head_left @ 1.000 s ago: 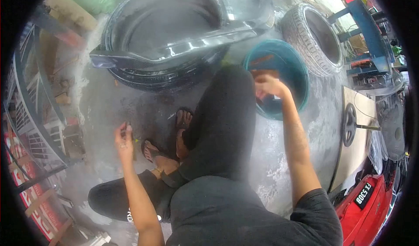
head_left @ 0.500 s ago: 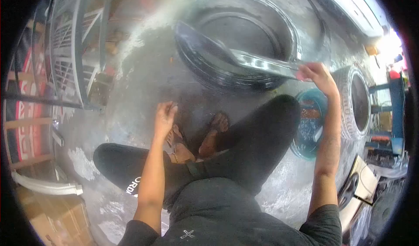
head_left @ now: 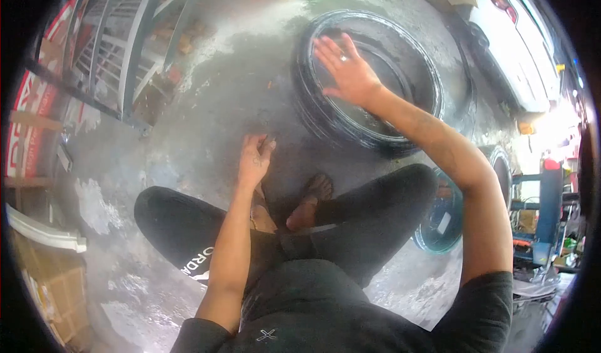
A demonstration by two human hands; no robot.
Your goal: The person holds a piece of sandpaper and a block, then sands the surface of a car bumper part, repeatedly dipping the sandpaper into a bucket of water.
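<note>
A dark, wet tire [head_left: 307, 81] lies flat on the floor in front of me. My right hand [head_left: 350, 71] is over its left side, fingers spread and palm down, with a ring on one finger. Whether the palm touches the rubber is hard to tell. Nearer to me, above my feet, my left hand [head_left: 255, 156] is closed with the fingers curled against the thumb; anything between them is too small to make out. By my right knee stands a blue-green basin [head_left: 418, 237], partly hidden by the knee, with a pale rectangular piece in it.
Another tire [head_left: 499, 165] stands upright behind my right forearm. A white vehicle [head_left: 516, 46] is at the upper right. On the left are a metal rack [head_left: 134, 46] and cardboard boxes [head_left: 66, 296]. The concrete floor [head_left: 219, 102] looks wet.
My right hand has let go of the long, shiny curved strip and moved left over the tire. The strip no longer shows. My left hand has shifted slightly forward and right.
</note>
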